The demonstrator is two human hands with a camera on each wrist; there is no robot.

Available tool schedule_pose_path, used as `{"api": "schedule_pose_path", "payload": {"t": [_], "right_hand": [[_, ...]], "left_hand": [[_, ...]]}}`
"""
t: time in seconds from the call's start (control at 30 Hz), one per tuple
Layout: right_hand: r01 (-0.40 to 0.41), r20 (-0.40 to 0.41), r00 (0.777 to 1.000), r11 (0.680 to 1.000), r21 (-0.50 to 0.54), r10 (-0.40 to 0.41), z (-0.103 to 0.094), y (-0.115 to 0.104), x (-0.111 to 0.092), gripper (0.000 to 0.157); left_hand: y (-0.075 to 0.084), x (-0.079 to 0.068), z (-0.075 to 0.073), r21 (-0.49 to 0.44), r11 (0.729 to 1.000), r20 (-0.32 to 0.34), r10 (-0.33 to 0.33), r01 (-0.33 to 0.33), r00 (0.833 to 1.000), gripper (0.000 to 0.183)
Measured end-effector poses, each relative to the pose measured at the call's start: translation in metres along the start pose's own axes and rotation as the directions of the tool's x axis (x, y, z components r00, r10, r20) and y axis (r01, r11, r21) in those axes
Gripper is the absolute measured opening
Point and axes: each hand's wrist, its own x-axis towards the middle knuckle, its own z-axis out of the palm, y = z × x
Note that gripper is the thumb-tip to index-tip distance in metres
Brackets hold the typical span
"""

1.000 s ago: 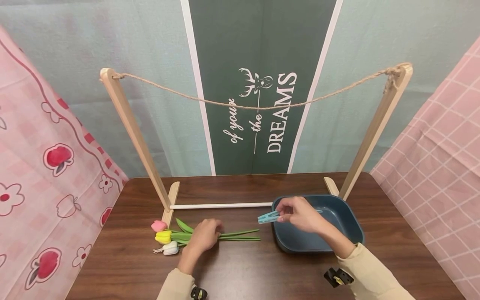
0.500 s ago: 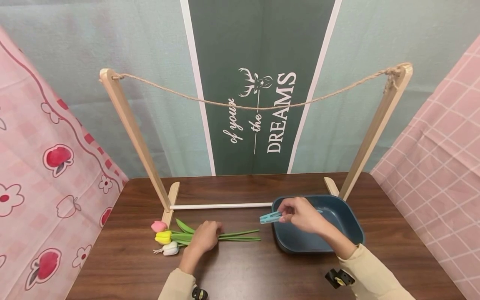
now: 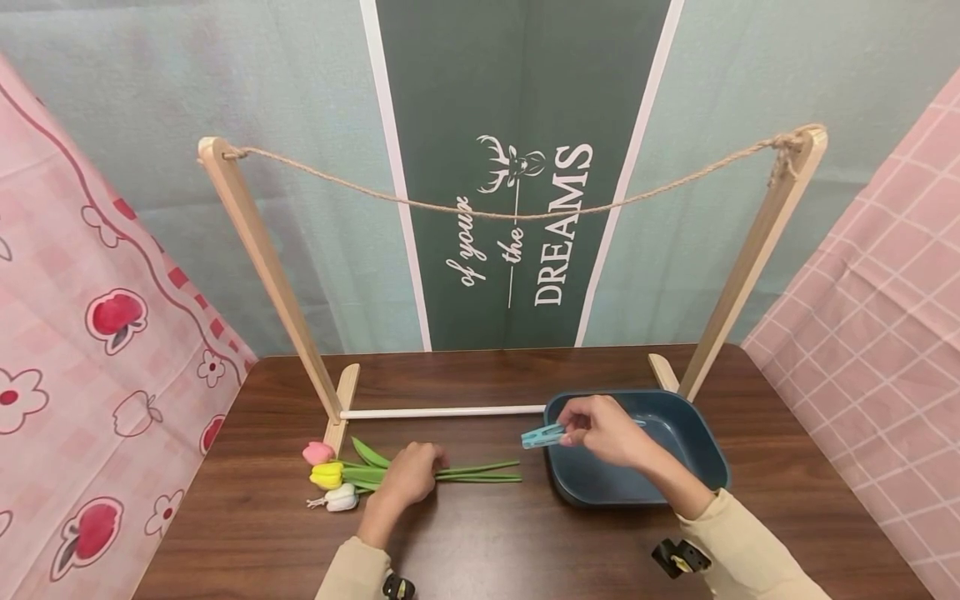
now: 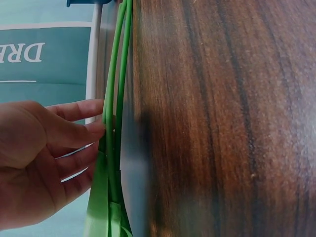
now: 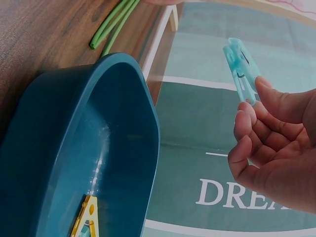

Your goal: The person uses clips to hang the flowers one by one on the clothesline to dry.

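Note:
Three artificial tulips, one pink (image 3: 318, 452), one yellow (image 3: 327, 475) and one white (image 3: 341, 497), lie on the table with their heads to the left. My left hand (image 3: 407, 477) reaches over them and pinches the green stems (image 4: 112, 94) between thumb and fingers. A light blue clothespin (image 5: 242, 69) is pinched by its handle end in my right hand (image 3: 603, 429), its jaw end pointing left. That hand is above the left part of a dark blue basin (image 3: 708, 442). Inside the basin lies a yellow clothespin (image 5: 88, 217), seen in the right wrist view.
Behind the flowers stands a wooden frame with a left post (image 3: 270, 292) and a right post (image 3: 753, 267). A slack twine rope (image 3: 510, 217) hangs between their tops, and a white rod (image 3: 450, 412) joins them low down. Patterned cloths surround the table (image 3: 480, 550).
The clothespin has shifted very slightly to the right in my right hand's fingers. My left hand stays on the stems, almost unmoved.

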Motion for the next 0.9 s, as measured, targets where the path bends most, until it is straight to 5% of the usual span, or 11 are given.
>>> {"api": "schedule_pose_path", "payload": {"t": [0.9], "right_hand": [[-0.021,-0.010,1.000,1.000,-0.008,0.021,-0.006,0.004,-0.003,0.010]], "left_hand": [[0.006,0.008,-0.031,-0.003,0.998,-0.142,0.066,-0.067,0.988,0.032]]}}
